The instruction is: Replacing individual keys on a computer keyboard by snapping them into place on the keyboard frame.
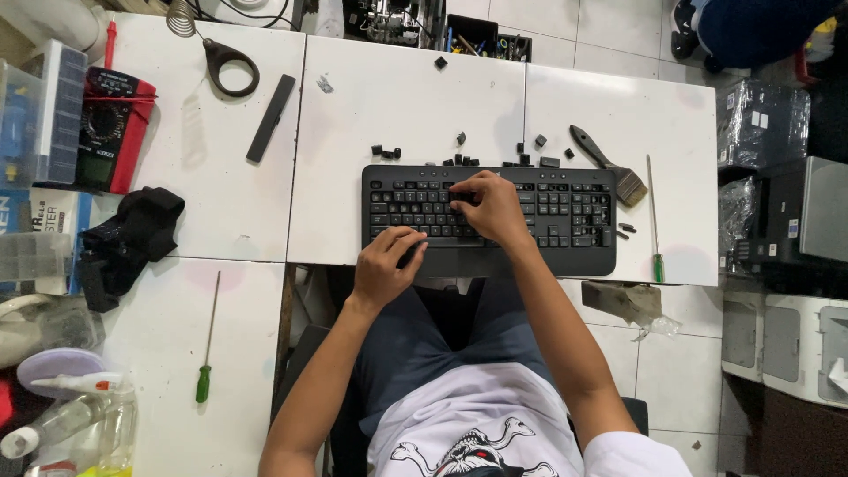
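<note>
I see one black keyboard on the desk, my left hand curled on its front edge, right hand pressing keys, about a dozen loose keycaps just beyond, one brush and two green-handled screwdrivers aside.

Left hand rests low, fingers curled, thumb tucked. Right hand lies palm down, fingers bent forward. Both forearms extended.

Far left of the white table: a red multimeter with dark screen, beside clear plastic compartment boxes; below, a white-and-blue printed carton. Far right, off the table: items wrapped in shiny dark plastic.
</note>
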